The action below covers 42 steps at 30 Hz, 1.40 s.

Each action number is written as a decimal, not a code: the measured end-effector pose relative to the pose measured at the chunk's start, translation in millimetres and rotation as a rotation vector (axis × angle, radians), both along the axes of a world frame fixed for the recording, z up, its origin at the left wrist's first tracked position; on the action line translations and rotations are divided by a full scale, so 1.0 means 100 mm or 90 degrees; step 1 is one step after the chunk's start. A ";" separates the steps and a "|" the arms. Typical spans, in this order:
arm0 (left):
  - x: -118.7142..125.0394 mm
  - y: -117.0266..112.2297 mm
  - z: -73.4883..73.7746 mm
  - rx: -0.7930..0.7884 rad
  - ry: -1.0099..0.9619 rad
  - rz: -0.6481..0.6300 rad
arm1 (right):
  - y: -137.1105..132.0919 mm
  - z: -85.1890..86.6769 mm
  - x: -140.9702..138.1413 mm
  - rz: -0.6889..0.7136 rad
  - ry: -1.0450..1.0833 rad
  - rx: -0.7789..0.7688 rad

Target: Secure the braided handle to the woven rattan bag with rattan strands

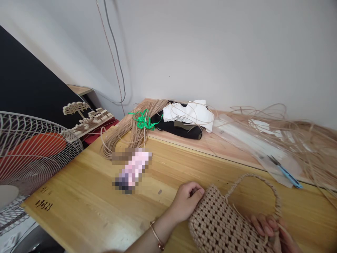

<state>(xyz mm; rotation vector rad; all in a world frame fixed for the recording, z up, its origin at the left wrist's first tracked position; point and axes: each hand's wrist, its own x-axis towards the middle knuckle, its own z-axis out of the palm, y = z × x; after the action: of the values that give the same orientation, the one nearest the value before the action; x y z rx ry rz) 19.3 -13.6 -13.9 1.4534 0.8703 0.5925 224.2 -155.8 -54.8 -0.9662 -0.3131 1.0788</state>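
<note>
A woven beige bag [223,225] with a looped handle [263,182] lies on the wooden table [92,196] at the lower right. My left hand [186,200], with a bracelet on its wrist, is closed on the bag's upper left corner. My right hand [271,228] is at the bag's right side near the frame's bottom edge, its fingers curled on the weave where the handle joins. A thin strand runs from the bag by those fingers.
Bundles of rattan strands [126,130] tied with green ribbon [143,119] lie at the back, more loose strands [302,137] at the right. Blue-handled scissors [288,174], white cloth on a black bag [184,121], a blurred pink object [133,168] and a fan [28,154] at left.
</note>
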 end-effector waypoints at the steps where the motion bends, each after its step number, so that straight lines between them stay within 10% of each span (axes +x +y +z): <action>1: 0.00 0.00 -0.01 0.000 -0.001 0.000 | 0.00 0.00 0.00 0.005 0.016 -0.002; 42: 0.07 0.06 -0.10 0.092 -0.037 0.011 | 0.19 0.16 -0.02 0.038 0.110 -0.002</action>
<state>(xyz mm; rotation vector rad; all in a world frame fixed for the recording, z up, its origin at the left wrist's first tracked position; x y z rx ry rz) 26.6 -7.4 -24.1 1.5517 0.8097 0.7189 222.2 -136.4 -39.3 -0.8643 -0.1994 1.2090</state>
